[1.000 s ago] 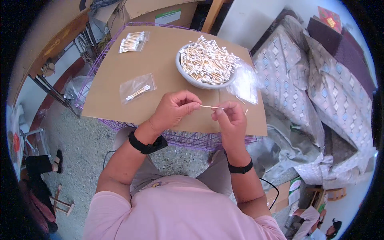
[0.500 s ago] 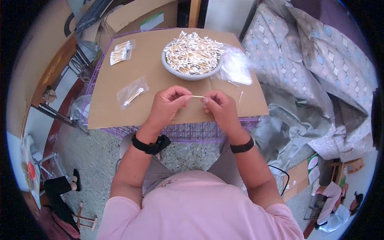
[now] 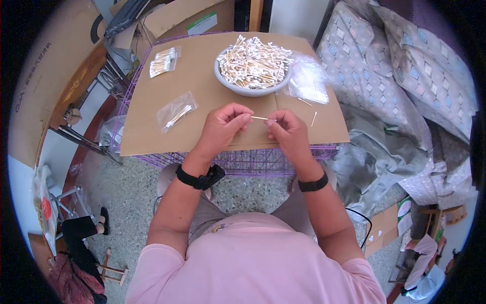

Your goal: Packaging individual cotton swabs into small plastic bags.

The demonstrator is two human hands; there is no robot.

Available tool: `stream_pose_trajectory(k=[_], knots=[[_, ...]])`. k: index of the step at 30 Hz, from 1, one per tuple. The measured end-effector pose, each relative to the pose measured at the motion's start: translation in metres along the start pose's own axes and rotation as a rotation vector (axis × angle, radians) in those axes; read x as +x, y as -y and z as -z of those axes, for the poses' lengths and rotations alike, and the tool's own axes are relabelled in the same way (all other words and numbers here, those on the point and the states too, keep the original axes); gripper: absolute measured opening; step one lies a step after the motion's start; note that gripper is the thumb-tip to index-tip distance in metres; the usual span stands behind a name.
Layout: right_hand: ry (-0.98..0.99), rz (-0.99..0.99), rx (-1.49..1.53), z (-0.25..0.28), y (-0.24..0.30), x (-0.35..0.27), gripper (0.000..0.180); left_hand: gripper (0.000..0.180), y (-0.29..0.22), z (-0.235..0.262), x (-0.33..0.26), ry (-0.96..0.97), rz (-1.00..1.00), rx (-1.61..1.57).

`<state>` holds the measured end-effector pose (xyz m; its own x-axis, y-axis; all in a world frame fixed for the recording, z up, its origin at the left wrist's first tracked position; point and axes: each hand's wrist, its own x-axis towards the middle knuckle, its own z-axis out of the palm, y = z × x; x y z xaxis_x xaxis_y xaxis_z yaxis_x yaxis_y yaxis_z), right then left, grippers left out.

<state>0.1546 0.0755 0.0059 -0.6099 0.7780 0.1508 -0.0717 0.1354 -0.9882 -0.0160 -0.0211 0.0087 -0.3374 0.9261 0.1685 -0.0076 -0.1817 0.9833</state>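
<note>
Between my hands a cotton swab is stretched level above the near part of the cardboard sheet. My left hand pinches one end, my right hand the other; the fingertips cover both tips. Beyond them stands a grey bowl heaped with cotton swabs. To the left lies a clear plastic bag with a few swabs in it, and farther back a fuller bag of swabs. Loose swabs, one of them a single swab, lie right of my right hand.
Clear empty bags are stacked right of the bowl. Under the cardboard is a purple wire cage. Patterned quilted covers are draped at the right. Other people sit at both sides, beside a small wooden stool at the left.
The whole view has shifted slightly, so the table and bowl appear farther right. Both hands keep their pinch on the cotton swab.
</note>
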Motion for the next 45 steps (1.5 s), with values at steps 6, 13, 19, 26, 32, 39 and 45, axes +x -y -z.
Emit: stream_pose_trajectory(k=[6,13,19,26,32,39,45], knots=[[-0.083,0.06,0.1,-0.004,0.0,-0.001,0.009,0.012,0.002,0.001,0.001,-0.029,-0.044,-0.025],[-0.031,0.022,0.095,0.0,-0.002,-0.001,0.011,0.011,0.001,0.001,0.0,-0.025,-0.042,0.051],[-0.061,0.054,0.066,0.0,-0.006,-0.002,0.005,0.016,-0.004,-0.002,0.0,0.014,-0.011,0.016],[-0.057,0.109,0.076,0.0,-0.007,-0.003,0.006,0.011,-0.004,-0.001,-0.001,0.027,0.017,0.03],[-0.053,0.064,0.107,-0.003,0.002,-0.003,0.005,0.009,-0.003,0.0,-0.001,-0.002,-0.024,0.043],[-0.027,0.088,0.012,0.001,-0.003,-0.005,0.005,0.011,-0.007,-0.003,-0.002,-0.006,-0.019,0.022],[-0.073,0.153,0.096,-0.007,0.001,-0.008,0.007,0.011,0.0,0.0,-0.005,0.006,0.002,0.003]])
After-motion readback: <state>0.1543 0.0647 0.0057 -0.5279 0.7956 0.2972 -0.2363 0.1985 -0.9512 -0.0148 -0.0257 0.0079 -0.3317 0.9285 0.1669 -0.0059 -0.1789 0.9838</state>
